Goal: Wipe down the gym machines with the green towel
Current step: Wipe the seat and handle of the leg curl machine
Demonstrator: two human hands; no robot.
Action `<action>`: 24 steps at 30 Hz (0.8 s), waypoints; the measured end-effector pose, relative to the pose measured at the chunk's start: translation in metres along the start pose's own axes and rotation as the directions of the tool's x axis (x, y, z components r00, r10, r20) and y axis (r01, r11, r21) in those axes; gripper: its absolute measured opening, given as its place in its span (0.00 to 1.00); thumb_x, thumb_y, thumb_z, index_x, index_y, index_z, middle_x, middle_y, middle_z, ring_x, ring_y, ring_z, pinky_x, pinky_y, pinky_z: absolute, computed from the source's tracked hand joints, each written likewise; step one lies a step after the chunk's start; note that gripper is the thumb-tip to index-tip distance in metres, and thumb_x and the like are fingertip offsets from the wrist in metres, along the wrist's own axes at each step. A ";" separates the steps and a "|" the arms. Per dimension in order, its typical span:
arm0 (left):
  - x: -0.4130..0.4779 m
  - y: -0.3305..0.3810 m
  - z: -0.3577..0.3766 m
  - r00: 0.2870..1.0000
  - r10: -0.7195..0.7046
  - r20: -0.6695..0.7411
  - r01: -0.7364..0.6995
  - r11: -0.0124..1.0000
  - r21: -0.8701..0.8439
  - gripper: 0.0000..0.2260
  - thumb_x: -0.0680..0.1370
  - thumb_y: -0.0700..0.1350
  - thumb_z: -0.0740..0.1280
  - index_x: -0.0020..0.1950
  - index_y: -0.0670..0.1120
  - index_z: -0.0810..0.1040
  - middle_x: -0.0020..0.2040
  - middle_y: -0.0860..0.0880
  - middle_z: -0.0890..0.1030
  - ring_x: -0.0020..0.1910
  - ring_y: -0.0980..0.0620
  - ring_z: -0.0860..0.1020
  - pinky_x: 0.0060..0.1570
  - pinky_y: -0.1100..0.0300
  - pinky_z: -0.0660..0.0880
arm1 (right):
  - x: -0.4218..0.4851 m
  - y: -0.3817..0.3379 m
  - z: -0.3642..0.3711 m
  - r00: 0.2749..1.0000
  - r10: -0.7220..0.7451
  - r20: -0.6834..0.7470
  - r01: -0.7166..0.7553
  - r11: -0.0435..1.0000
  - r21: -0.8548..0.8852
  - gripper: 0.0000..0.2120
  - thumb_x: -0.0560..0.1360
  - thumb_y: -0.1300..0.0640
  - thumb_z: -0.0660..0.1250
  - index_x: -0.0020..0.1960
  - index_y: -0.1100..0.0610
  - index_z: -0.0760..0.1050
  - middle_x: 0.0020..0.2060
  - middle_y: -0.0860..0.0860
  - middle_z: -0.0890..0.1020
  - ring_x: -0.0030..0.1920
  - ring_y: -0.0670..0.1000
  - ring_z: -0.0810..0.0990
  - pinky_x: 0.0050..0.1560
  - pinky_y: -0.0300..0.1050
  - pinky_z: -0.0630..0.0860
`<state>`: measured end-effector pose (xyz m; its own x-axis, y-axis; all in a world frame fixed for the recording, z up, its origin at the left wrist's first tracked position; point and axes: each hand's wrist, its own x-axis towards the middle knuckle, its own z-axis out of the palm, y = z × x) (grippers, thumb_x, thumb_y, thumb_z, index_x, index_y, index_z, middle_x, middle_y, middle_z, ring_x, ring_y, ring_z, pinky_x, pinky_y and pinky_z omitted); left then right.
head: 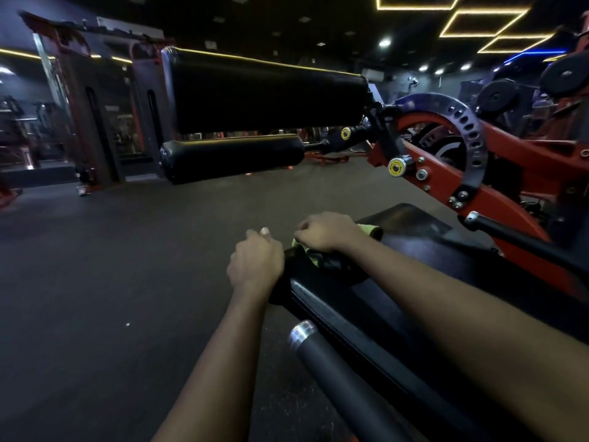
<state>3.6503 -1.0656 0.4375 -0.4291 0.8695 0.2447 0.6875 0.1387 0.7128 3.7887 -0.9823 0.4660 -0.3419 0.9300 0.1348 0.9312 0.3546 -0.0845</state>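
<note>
Right hand (328, 232): knuckles up, fingers curled down over the green towel (369, 230), grasping it and pressing it on the black seat pad (411, 218). Towel is bunched under the hand, with green showing at the far-right side of the hand and at its near-left side. It sits on the far-left part of the pad.

Left hand (256, 260): just left of the right hand, close but apart from it, at the pad's left edge. Fingers curled, thumbnail facing up. Can't tell whether it grips the pad edge or nothing.

Both forearms bare, entering from the near edge.

Near side of the pad: black grip handle (344, 378) with a chrome end cap, pointing far-left. Right of the pad: second black handle (516, 237), also chrome-tipped, mounted on the red frame (497, 199).

Far of the hands, raised off the floor: big black roller pad (264, 90), lying horizontally, with a smaller roller pad (232, 157) below it. Both run right toward the pivot. Pivot area has a black perforated arc plate (471, 132) and a yellow knob (396, 168) on the frame.

Far right: black weight plates (497, 94). Far left: tall dark cable station (95, 106), blurred. Dark rubber floor (95, 250). Yellow strip lights (478, 23) on the ceiling.
</note>
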 end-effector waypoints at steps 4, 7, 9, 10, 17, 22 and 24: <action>0.012 0.002 0.010 0.992 -0.049 0.113 0.048 0.999 0.013 0.27 0.85 0.58 0.47 0.72 0.41 0.70 0.70 0.36 0.73 0.69 0.34 0.71 0.65 0.46 0.67 | -0.050 0.017 0.013 0.966 -0.223 -0.131 0.228 0.973 0.022 0.20 0.82 0.43 0.59 0.74 0.36 0.69 0.77 0.44 0.67 0.74 0.52 0.67 0.69 0.48 0.65; 0.015 -0.002 0.017 0.989 -0.070 0.132 0.074 0.997 -0.027 0.28 0.85 0.58 0.47 0.72 0.40 0.71 0.70 0.36 0.73 0.69 0.34 0.71 0.66 0.46 0.66 | -0.060 0.046 0.006 0.953 -0.289 -0.087 0.300 0.935 0.187 0.22 0.82 0.47 0.63 0.76 0.37 0.68 0.79 0.45 0.64 0.76 0.49 0.62 0.70 0.42 0.59; 0.015 -0.003 0.019 0.991 -0.068 0.115 0.074 0.996 -0.052 0.26 0.85 0.57 0.48 0.72 0.40 0.70 0.70 0.36 0.73 0.68 0.34 0.71 0.66 0.46 0.67 | -0.038 0.055 0.005 0.969 -0.234 -0.077 0.244 0.953 0.177 0.21 0.81 0.43 0.60 0.74 0.38 0.71 0.75 0.46 0.70 0.74 0.53 0.67 0.74 0.49 0.62; 0.015 -0.003 0.019 0.991 -0.071 0.109 0.079 0.995 -0.066 0.25 0.85 0.56 0.49 0.72 0.40 0.70 0.70 0.36 0.72 0.69 0.34 0.70 0.66 0.46 0.66 | -0.024 0.054 0.003 0.982 -0.176 -0.065 0.184 0.971 0.154 0.22 0.79 0.40 0.57 0.72 0.39 0.73 0.73 0.47 0.73 0.72 0.55 0.70 0.73 0.55 0.65; 0.012 -0.005 0.020 0.995 -0.073 0.071 0.084 0.984 -0.160 0.22 0.86 0.53 0.49 0.72 0.42 0.69 0.69 0.36 0.73 0.68 0.34 0.70 0.65 0.46 0.67 | -0.019 0.004 0.005 0.986 -0.104 -0.130 0.099 0.994 -0.045 0.20 0.79 0.42 0.56 0.68 0.39 0.76 0.70 0.47 0.76 0.69 0.56 0.74 0.66 0.55 0.73; 0.013 -0.008 0.021 0.996 -0.034 0.084 0.042 0.994 -0.100 0.22 0.86 0.53 0.49 0.72 0.42 0.70 0.69 0.37 0.73 0.68 0.34 0.70 0.65 0.47 0.66 | -0.074 0.050 0.013 0.940 -0.304 -0.155 0.330 0.926 0.184 0.22 0.83 0.47 0.63 0.76 0.37 0.67 0.79 0.47 0.63 0.78 0.51 0.61 0.74 0.51 0.61; 0.013 -0.008 0.021 0.995 -0.023 0.094 0.029 0.998 -0.063 0.22 0.85 0.53 0.49 0.71 0.42 0.70 0.69 0.37 0.73 0.68 0.34 0.70 0.65 0.47 0.66 | -0.054 0.073 0.009 0.966 -0.233 -0.114 0.250 0.954 0.167 0.22 0.83 0.47 0.61 0.76 0.39 0.68 0.78 0.50 0.67 0.76 0.54 0.64 0.74 0.50 0.60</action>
<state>3.6512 -1.0453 0.4211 -0.3881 0.9067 0.1650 0.6365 0.1342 0.7595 3.8739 -1.0060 0.4441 -0.5332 0.8043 0.2623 0.7815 0.5870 -0.2114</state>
